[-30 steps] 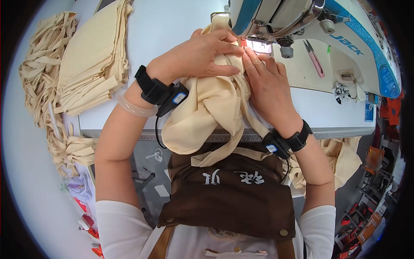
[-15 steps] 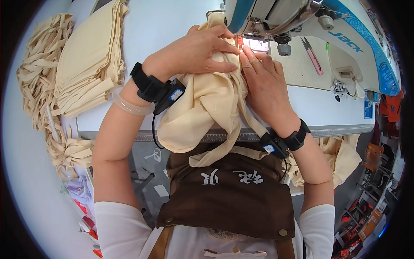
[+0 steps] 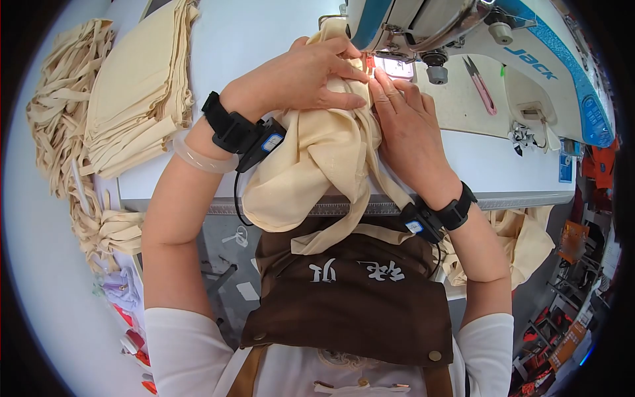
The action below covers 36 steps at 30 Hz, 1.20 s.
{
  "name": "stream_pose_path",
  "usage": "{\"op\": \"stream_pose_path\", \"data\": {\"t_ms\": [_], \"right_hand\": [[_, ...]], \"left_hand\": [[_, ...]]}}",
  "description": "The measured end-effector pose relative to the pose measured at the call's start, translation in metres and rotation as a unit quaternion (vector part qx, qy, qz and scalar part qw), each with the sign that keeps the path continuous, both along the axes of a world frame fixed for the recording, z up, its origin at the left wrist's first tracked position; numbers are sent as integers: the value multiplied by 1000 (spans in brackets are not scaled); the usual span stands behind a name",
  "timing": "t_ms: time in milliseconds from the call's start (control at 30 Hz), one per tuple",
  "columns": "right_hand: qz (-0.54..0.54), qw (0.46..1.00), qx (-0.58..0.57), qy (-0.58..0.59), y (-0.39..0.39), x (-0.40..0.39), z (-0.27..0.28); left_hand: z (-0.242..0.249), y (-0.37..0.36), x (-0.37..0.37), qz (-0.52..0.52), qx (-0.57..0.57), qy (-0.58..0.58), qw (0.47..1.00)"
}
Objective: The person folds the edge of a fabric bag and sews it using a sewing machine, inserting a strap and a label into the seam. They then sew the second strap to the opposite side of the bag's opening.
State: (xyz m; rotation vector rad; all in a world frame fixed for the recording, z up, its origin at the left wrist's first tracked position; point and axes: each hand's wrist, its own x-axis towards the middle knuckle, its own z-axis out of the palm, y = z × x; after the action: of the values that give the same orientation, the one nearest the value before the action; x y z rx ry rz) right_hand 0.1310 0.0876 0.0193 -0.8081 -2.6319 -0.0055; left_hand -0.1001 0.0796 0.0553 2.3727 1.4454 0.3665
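A bunched cream cloth bag [image 3: 297,165] lies under the head of the sewing machine [image 3: 397,26], with a long strap [image 3: 337,235] trailing over the table edge onto my brown apron. Across the cloth on its left side rests my left hand [image 3: 317,76], fingers and thumb spread, fingertips beside the lit needle area. My right hand [image 3: 407,119] lies along the cloth's right edge with fingers stretched out, the index fingertip close to the presser foot. Its thumb is hidden. Both hands press on the cloth; whether any fold is pinched underneath does not show.
A stack of cream cloth panels [image 3: 142,86] and a heap of straps [image 3: 66,106] are at the left. Pink-handled thread snips [image 3: 481,86] lie right of the needle. More cream cloth [image 3: 519,241] hangs below the table's right front. A ruler strip [image 3: 317,209] runs along the edge.
Almost nothing differs. Both hands stay on the cloth beside the needle, and the bunched cloth has shifted only very slightly.
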Motion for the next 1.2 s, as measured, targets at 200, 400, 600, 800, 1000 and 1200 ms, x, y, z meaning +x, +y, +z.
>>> {"op": "stream_pose_path", "data": {"t_ms": [200,400,600,800,1000,1200], "right_hand": [[-2,1000,5,-2,0,0,-1],[-2,1000,5,-5,0,0,-2],[2,1000,-29,9,-2,4,-2],[13,996,-56,63,-2,8,-7],[16,995,-64,72,-3,8,-7],[19,995,-59,73,-3,8,-8]], "left_hand": [[-2,1,-1,-10,10,-4,1000],[-1,1,-1,-9,1,-1,1000],[-2,0,0,-9,-1,-4,1000],[-2,2,0,-13,-1,-8,1000],[-1,2,-1,-16,0,-5,1000],[-8,4,-1,-10,25,-28,999]]}}
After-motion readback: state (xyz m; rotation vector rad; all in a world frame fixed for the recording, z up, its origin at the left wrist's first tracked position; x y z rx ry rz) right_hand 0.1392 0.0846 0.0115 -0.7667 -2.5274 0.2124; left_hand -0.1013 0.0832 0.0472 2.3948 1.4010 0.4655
